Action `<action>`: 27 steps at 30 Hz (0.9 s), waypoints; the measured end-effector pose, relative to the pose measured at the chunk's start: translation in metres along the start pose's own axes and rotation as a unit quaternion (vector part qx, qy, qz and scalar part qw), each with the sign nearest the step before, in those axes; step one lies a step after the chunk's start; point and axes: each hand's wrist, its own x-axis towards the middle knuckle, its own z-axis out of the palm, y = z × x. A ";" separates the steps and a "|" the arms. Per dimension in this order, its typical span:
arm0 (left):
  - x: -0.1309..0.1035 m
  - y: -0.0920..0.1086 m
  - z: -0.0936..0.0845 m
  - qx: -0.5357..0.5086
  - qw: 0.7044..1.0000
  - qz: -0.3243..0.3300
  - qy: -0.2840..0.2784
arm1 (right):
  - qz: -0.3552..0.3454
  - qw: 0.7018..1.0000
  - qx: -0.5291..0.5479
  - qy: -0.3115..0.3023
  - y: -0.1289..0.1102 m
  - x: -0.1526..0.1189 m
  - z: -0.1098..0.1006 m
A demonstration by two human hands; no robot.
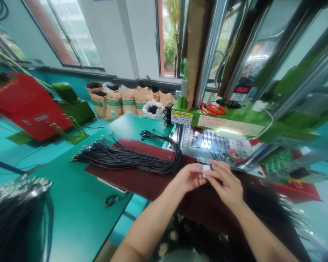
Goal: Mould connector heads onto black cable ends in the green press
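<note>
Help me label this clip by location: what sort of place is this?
Probably a cable factory's workshop: a green press machine, a bundle of metal-tipped black cables and paper sacks along the wall suggest it.

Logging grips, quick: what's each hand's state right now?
Left hand: closed, fingertips on the white piece.
Right hand: closed, thumb and fingers on the same piece's other side.

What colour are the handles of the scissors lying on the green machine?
The scissors handles are red, seen best in the head view.
</note>
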 end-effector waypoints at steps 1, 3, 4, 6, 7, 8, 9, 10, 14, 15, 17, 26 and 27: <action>0.000 0.000 0.000 -0.004 1.000 -0.003 0.003 | 0.007 1.000 0.003 -0.004 0.000 -0.001 0.000; 0.001 0.000 0.001 -0.016 1.000 -0.011 0.010 | 0.025 0.999 0.014 -0.015 0.001 -0.002 0.000; 0.001 -0.001 0.001 -0.021 1.000 -0.016 0.014 | 0.036 0.999 0.018 -0.023 0.002 -0.003 -0.001; 0.001 -0.002 0.000 -0.028 0.999 -0.024 0.024 | 0.059 0.997 0.010 -0.038 0.002 -0.004 -0.001; 0.002 -0.002 0.000 -0.031 0.999 -0.028 0.029 | 0.069 0.997 0.003 -0.045 0.003 -0.004 -0.002; 0.002 -0.003 0.000 -0.034 0.998 -0.032 0.034 | 0.075 0.996 0.000 -0.052 0.003 -0.004 -0.002; 0.002 -0.003 -0.001 -0.039 0.998 -0.038 0.040 | 0.077 0.995 0.001 -0.059 0.004 -0.004 -0.003; 0.002 -0.004 -0.001 -0.044 0.997 -0.044 0.042 | 0.073 0.995 0.004 -0.065 0.005 -0.003 -0.003; 0.003 -0.006 -0.004 -0.066 0.996 -0.062 0.027 | 0.035 0.997 -0.012 -0.061 0.009 -0.003 -0.004; 0.003 -0.006 -0.004 -0.070 0.995 -0.065 0.022 | 0.027 0.998 -0.022 -0.054 0.010 -0.003 -0.004; 0.004 -0.007 -0.004 -0.076 0.994 -0.072 0.019 | 0.016 0.999 -0.025 -0.043 0.012 -0.003 -0.005; 0.004 -0.010 0.001 -0.073 0.992 -0.092 0.051 | 0.006 0.999 -0.042 0.006 0.011 -0.004 -0.004; 0.005 -0.010 0.001 -0.072 0.992 -0.086 0.058 | 0.021 0.999 -0.035 0.010 0.011 -0.005 -0.003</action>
